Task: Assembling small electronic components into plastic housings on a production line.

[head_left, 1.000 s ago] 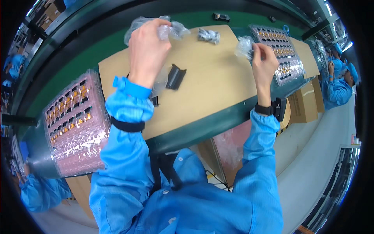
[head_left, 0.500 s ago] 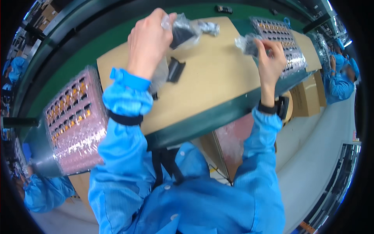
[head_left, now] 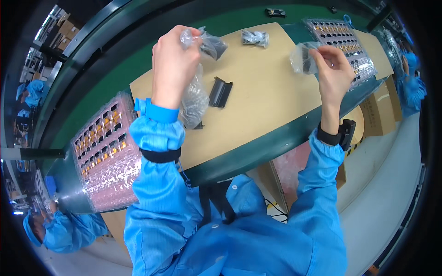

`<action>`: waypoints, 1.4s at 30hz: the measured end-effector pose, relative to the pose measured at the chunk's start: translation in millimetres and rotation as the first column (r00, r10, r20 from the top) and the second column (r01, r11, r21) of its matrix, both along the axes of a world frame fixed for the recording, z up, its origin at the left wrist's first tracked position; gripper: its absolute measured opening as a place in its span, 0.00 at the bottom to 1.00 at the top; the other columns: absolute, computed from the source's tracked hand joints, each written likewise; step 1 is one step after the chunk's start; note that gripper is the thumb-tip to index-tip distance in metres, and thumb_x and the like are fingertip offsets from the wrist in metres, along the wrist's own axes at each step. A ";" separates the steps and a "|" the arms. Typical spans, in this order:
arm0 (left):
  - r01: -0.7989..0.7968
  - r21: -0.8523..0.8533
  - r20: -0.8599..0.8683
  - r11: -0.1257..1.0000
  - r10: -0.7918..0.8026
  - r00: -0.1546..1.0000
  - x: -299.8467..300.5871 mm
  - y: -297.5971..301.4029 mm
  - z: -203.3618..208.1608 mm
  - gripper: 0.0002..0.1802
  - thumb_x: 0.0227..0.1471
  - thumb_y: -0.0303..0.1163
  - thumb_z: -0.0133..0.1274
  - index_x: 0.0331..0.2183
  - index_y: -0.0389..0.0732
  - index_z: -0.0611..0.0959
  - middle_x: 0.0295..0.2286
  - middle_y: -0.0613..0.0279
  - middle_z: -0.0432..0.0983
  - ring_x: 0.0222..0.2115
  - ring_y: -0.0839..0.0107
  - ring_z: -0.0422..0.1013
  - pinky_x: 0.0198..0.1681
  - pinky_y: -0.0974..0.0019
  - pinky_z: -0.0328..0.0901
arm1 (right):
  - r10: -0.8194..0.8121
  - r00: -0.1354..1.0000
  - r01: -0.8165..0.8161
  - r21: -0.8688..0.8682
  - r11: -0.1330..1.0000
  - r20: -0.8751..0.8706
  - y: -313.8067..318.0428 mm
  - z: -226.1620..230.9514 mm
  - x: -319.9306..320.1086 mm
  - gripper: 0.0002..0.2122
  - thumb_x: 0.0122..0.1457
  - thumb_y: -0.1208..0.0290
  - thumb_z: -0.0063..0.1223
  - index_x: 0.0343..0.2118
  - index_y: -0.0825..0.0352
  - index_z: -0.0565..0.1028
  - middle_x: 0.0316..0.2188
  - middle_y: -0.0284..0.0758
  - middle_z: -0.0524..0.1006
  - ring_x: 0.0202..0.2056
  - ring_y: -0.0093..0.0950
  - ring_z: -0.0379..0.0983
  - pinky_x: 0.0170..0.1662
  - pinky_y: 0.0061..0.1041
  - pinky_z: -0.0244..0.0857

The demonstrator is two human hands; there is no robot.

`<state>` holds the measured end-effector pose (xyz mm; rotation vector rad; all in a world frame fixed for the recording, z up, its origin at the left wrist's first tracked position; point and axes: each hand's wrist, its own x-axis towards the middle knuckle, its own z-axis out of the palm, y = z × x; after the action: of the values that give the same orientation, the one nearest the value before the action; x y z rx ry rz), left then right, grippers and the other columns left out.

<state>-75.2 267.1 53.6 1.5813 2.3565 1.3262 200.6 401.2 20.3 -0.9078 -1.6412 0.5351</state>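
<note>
My left hand (head_left: 176, 64) pinches the top of a clear plastic bag (head_left: 212, 46) with a dark part inside, held above the cardboard sheet (head_left: 264, 96). On the right, my right hand (head_left: 335, 73) grips another clear bag (head_left: 303, 58) between thumb and fingers; something dark shows through it. Between the hands, towards the back, lies a third bagged part (head_left: 254, 38). A bare black part (head_left: 221, 92), shaped like a short trough, rests on the cardboard. Crumpled clear plastic (head_left: 194, 103) lies beside my left wrist, partly hidden by it, with a dark piece peeking out beneath.
Plastic-wrapped trays of small black and orange parts stand at left (head_left: 110, 161) and far right (head_left: 343, 45). A black part (head_left: 275, 13) lies on the green surface (head_left: 239, 14) behind. Open cartons (head_left: 377, 108) stand below, right. Co-workers in blue sit at both sides.
The whole view has shifted. Against the cardboard, my left hand and its bag have moved a little left. My right hand still grips its bag, which now shows more fully.
</note>
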 end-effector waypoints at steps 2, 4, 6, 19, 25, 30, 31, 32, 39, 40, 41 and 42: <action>0.029 0.071 0.030 0.997 -0.032 0.999 -3.4 7.4 9.0 0.11 0.48 0.31 0.56 0.35 0.36 0.84 0.27 0.57 0.81 0.30 0.71 0.75 0.37 0.69 0.68 | 0.049 0.999 -0.048 -0.045 0.998 0.017 9.5 5.7 -3.6 0.05 0.50 0.81 0.62 0.30 0.72 0.79 0.26 0.32 0.80 0.29 0.18 0.75 0.34 0.16 0.69; 0.061 0.145 0.063 0.988 -0.071 0.996 -10.2 15.7 12.4 0.12 0.49 0.31 0.57 0.35 0.36 0.84 0.28 0.57 0.81 0.31 0.72 0.76 0.38 0.69 0.68 | 0.045 0.998 -0.045 0.007 0.999 -0.037 3.5 4.2 -4.9 0.05 0.50 0.81 0.62 0.30 0.72 0.79 0.26 0.32 0.80 0.29 0.18 0.75 0.34 0.16 0.69; 0.026 0.041 0.024 0.999 -0.027 0.999 -11.9 11.9 6.9 0.12 0.49 0.32 0.56 0.37 0.37 0.84 0.29 0.58 0.81 0.30 0.73 0.75 0.37 0.70 0.68 | -0.005 0.996 0.002 0.037 0.999 0.084 -2.6 10.2 -6.6 0.04 0.50 0.82 0.62 0.30 0.72 0.79 0.26 0.32 0.80 0.28 0.19 0.75 0.33 0.16 0.69; 0.242 0.250 0.167 0.938 -0.287 0.943 21.3 -21.0 21.5 0.16 0.54 0.27 0.44 0.43 0.35 0.79 0.32 0.52 0.78 0.33 0.59 0.74 0.42 0.64 0.67 | 0.441 0.864 -0.475 -0.099 0.875 -0.244 -50.1 43.8 -31.4 0.09 0.55 0.83 0.57 0.39 0.74 0.76 0.34 0.35 0.78 0.34 0.22 0.75 0.38 0.19 0.69; 0.166 0.192 0.681 0.967 -0.253 0.688 67.4 -28.0 -8.1 0.12 0.48 0.27 0.49 0.36 0.32 0.76 0.26 0.52 0.76 0.32 0.54 0.74 0.38 0.58 0.66 | 0.715 0.492 -0.870 -0.282 0.404 -0.497 -56.7 53.7 -63.6 0.12 0.58 0.74 0.56 0.43 0.72 0.75 0.34 0.37 0.78 0.34 0.22 0.75 0.40 0.21 0.70; -0.127 -0.128 0.048 0.984 0.134 0.990 47.4 -40.2 -34.7 0.15 0.43 0.24 0.50 0.37 0.37 0.78 0.29 0.40 0.77 0.34 0.40 0.72 0.36 0.48 0.65 | 0.443 0.630 -0.395 -0.228 0.890 0.638 61.3 26.9 -72.5 0.15 0.55 0.68 0.57 0.45 0.67 0.76 0.38 0.38 0.77 0.39 0.29 0.76 0.40 0.28 0.71; -0.125 -0.125 0.048 0.984 0.132 0.990 50.8 -44.7 -34.3 0.15 0.43 0.24 0.50 0.37 0.37 0.78 0.29 0.40 0.77 0.34 0.40 0.72 0.36 0.48 0.65 | 0.302 0.605 -0.402 -0.045 0.915 0.737 72.2 10.3 -79.8 0.15 0.53 0.68 0.58 0.43 0.66 0.77 0.38 0.39 0.77 0.39 0.32 0.76 0.40 0.30 0.71; -0.160 -0.262 -0.001 0.952 0.165 0.986 53.5 -48.0 -35.4 0.17 0.42 0.25 0.51 0.39 0.35 0.77 0.28 0.40 0.78 0.33 0.42 0.74 0.36 0.48 0.67 | 0.300 0.606 -0.405 -0.039 0.914 0.737 79.2 -3.6 -85.6 0.15 0.53 0.68 0.58 0.43 0.66 0.77 0.38 0.39 0.77 0.39 0.32 0.76 0.40 0.30 0.71; -0.051 -0.622 -0.085 0.781 -0.003 0.996 52.8 -57.6 -31.4 0.14 0.42 0.35 0.51 0.26 0.32 0.83 0.28 0.36 0.77 0.32 0.42 0.75 0.38 0.48 0.69 | 0.320 0.526 -0.368 -0.129 0.921 0.788 75.3 -0.1 -87.8 0.11 0.49 0.70 0.62 0.36 0.67 0.78 0.33 0.35 0.77 0.34 0.29 0.75 0.40 0.26 0.69; -0.129 -0.524 -0.097 0.842 0.092 0.991 53.4 -57.2 -23.7 0.15 0.42 0.36 0.52 0.26 0.33 0.83 0.28 0.37 0.77 0.31 0.42 0.75 0.37 0.49 0.69 | 0.481 0.633 -0.324 -0.357 0.876 0.606 70.3 7.4 -84.6 0.10 0.49 0.69 0.64 0.33 0.67 0.77 0.32 0.35 0.78 0.33 0.28 0.76 0.39 0.25 0.69; -0.204 -0.416 -0.097 0.886 0.180 0.979 55.2 -56.1 -14.8 0.16 0.43 0.38 0.53 0.26 0.33 0.83 0.28 0.37 0.77 0.31 0.42 0.74 0.36 0.50 0.69 | 0.476 0.633 -0.316 -0.357 0.879 0.611 71.5 5.7 -78.4 0.10 0.49 0.69 0.64 0.33 0.67 0.77 0.32 0.35 0.78 0.33 0.28 0.76 0.39 0.25 0.69; -0.178 -0.378 -0.046 0.908 0.173 0.984 54.3 -51.9 -9.6 0.17 0.43 0.39 0.55 0.24 0.32 0.82 0.25 0.40 0.77 0.29 0.41 0.73 0.35 0.50 0.69 | 0.650 0.717 -0.473 -0.509 0.719 0.252 72.3 4.0 -71.4 0.09 0.52 0.69 0.63 0.33 0.66 0.76 0.32 0.31 0.77 0.32 0.23 0.75 0.38 0.23 0.69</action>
<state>-20.8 215.3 44.0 1.2921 2.6102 0.8022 129.2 473.5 24.2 -0.8250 -2.2823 1.2344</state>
